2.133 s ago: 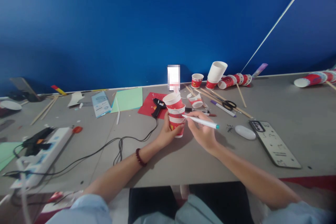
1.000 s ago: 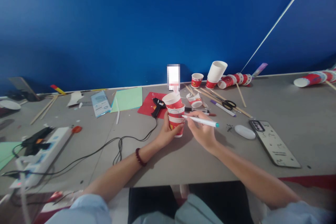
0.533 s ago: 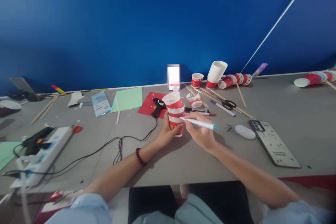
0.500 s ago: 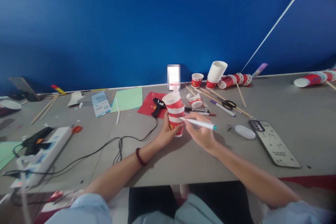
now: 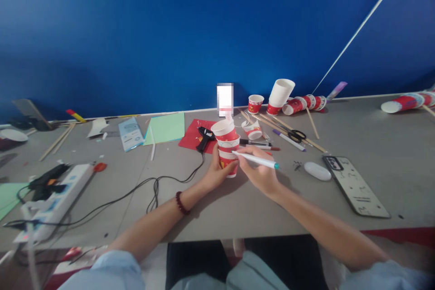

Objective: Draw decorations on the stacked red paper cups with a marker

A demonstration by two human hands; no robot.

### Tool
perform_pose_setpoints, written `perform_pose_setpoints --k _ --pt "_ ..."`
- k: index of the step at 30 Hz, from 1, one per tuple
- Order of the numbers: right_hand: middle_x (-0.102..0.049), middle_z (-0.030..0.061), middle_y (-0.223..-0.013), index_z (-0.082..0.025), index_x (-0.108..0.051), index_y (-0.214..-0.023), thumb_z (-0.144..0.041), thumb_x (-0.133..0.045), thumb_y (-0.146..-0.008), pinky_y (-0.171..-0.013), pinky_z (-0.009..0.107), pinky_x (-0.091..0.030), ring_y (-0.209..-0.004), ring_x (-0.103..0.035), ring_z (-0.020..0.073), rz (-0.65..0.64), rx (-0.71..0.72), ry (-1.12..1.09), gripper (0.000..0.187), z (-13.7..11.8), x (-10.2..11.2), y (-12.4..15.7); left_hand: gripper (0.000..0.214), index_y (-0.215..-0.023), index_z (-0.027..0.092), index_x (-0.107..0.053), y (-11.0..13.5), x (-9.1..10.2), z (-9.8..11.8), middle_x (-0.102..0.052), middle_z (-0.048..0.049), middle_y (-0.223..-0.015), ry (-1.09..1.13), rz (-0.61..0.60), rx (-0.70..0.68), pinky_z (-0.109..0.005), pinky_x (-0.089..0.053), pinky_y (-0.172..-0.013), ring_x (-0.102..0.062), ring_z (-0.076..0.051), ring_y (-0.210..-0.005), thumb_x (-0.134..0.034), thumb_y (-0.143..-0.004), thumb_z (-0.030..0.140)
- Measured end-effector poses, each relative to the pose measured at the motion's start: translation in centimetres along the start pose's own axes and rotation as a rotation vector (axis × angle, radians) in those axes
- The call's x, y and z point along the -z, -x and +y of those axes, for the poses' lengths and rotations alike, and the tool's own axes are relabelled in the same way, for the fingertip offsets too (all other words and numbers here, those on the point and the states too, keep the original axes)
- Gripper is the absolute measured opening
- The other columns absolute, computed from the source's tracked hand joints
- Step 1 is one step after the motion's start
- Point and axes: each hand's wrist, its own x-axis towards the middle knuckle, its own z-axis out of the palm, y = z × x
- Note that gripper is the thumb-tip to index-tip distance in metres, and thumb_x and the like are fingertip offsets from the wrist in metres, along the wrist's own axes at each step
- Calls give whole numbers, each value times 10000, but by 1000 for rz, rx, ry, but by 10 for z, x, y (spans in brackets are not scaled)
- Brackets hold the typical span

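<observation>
A stack of red and white paper cups stands upright in front of me. My left hand is wrapped round its lower part, thumb across the front. In my right hand is a white marker with a teal end, pinched between thumb and fingers. Its tip meets or nearly meets the side of the cups; I cannot tell which. Just behind the stack, a black glue gun lies on red paper.
Scissors, wooden sticks and markers lie to the right, before a white cup stack. A phone and a white oval case are nearer. At left are a power strip, a black cable and green paper.
The marker's teal end has shifted very slightly left and down with my right hand. My left hand keeps its hold on the cups.
</observation>
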Motion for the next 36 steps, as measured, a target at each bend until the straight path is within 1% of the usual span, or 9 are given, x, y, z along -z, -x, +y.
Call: perform_pose_setpoints --k 7,11,14,17,22,28,36 --pt "-721 33 -809 -224 -658 -862 -219 -588 -856 -708 326 -550 -761 -690 189 -8 -23 -34 70 0 1 0 815 -1438 269 -263 1 -1 3 -519 -132 -1365 7 -2 -10 -451 -406 -1052 -534 -269 -1233 -708 -782 458" --pt "-717 33 -808 -221 -648 -860 -222 -581 -860 -714 328 -557 -757 -685 188 16 -74 -95 67 0 3 -1 787 -1430 267 -289 1 -2 7 -535 -125 -1347 -35 27 -13 -453 -396 -1060 -527 -270 -1240 -710 -787 442" --pt "-705 31 -794 -218 -639 -851 -223 -580 -857 -703 319 -554 -746 -677 183 10 -94 -102 59 0 3 -1 795 -1431 265 -294 1 -2 8 -551 -121 -1322 -61 54 7 -459 -407 -1046 -538 -278 -1223 -706 -782 468" --pt "-699 28 -790 -219 -637 -846 -217 -581 -849 -695 312 -548 -736 -671 178 4 -90 -84 56 1 2 -1 802 -1431 272 -296 0 -2 7 -555 -116 -1318 -68 67 10 -452 -412 -1042 -540 -279 -1221 -706 -776 485" --pt "-711 32 -814 -216 -646 -851 -210 -582 -843 -725 319 -556 -758 -681 179 15 -75 -77 65 1 0 0 826 -1429 259 -285 0 -2 7 -547 -119 -1322 -60 68 6 -449 -418 -1038 -542 -279 -1214 -714 -763 493" --pt "-718 28 -800 -219 -651 -840 -195 -584 -841 -698 311 -565 -742 -685 174 -1 -67 -68 71 1 0 -1 842 -1427 248 -283 0 -3 8 -548 -128 -1327 -75 60 0 -445 -406 -1048 -538 -283 -1222 -709 -755 524" --pt "-719 35 -806 -224 -649 -837 -228 -586 -842 -727 336 -564 -755 -684 191 26 -85 -38 64 1 0 -1 806 -1433 273 -290 1 -1 6 -541 -118 -1342 -91 61 -9 -463 -396 -1058 -524 -285 -1239 -700 -776 495"
